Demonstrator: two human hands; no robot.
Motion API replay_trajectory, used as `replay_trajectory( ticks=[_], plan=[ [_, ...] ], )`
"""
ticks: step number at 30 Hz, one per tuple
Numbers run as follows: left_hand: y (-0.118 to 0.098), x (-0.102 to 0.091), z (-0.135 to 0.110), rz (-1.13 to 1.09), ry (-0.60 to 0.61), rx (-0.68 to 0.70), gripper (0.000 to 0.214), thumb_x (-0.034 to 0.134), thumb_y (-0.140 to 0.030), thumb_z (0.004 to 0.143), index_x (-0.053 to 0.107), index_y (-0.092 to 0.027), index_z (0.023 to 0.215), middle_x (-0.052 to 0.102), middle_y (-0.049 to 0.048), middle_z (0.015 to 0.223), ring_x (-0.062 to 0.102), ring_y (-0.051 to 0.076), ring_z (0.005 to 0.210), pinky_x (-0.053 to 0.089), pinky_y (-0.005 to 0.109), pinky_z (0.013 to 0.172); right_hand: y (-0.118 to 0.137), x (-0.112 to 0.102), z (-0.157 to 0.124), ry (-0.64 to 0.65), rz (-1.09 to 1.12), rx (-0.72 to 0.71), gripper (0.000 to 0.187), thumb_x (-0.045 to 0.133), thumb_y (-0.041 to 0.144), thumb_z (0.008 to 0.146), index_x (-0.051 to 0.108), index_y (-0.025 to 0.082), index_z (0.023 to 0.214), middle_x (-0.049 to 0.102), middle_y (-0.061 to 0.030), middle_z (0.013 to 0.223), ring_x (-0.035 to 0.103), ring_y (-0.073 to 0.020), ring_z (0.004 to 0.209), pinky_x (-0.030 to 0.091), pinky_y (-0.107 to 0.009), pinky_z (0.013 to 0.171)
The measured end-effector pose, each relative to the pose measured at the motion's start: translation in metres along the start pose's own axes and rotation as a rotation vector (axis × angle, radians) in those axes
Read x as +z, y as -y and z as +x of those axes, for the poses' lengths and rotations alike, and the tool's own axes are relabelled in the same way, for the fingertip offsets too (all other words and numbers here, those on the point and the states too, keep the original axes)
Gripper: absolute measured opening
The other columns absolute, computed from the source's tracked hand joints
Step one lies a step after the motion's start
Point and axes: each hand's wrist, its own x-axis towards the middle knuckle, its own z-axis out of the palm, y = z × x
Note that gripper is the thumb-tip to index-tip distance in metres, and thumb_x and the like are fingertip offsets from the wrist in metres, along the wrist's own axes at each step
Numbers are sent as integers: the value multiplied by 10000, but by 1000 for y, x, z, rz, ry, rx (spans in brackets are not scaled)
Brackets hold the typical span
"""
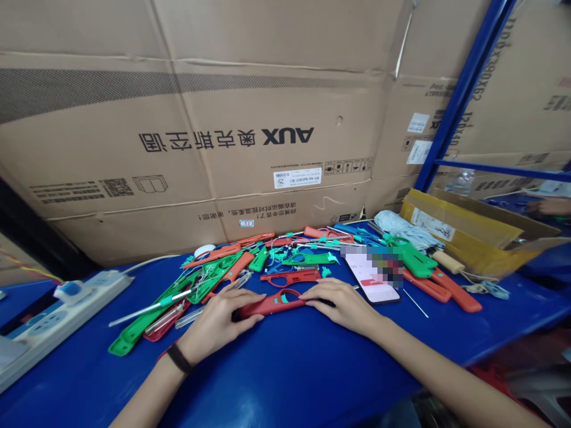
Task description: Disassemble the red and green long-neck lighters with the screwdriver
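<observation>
A red plastic lighter shell (272, 304) with a loop handle lies on the blue table (285, 368) between my hands. My left hand (218, 321) rests on its left end, fingers curled over it. My right hand (341, 303) presses down on its right end with fingers closed on it. Behind them lies a pile of red and green shells (285, 258) with metal tubes (143, 309). A phone (372, 279) lies flat just right of my right hand.
A white power strip (57, 315) sits at the left. Large cardboard boxes (223, 137) form a wall behind the table. An open yellow carton (473, 235) and a folded umbrella (410, 229) stand at the right, beside a blue rack post (464, 89). Another person's hand (553, 206) shows far right.
</observation>
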Motion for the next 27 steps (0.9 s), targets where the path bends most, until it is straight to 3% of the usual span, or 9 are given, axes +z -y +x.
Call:
replay_trajectory(
  ticks=[9,19,27],
  plan=[
    [6,4,0,-53,2,-97,295,611,-392,825,676,-249,1074,695,45,1023,641,216,961,506,368,889,2,-3,8,44,-46,17,206,530,241,908,655,260,1070,705,-10,1022,631,-161,938,374,-345,939],
    [8,2,0,-79,-12,-204,292,632,-414,794,685,-284,1050,695,29,1021,653,234,937,520,356,834,-1,1,15,61,-130,7,221,511,247,922,657,276,1086,699,-21,965,619,-145,900,362,-309,836],
    [11,3,-1,-18,15,-152,295,603,-449,813,692,-273,1032,673,48,1020,636,237,958,511,362,855,6,6,17,37,-269,-26,214,469,247,934,681,234,966,668,-39,955,604,-152,869,389,-311,837]
  ],
)
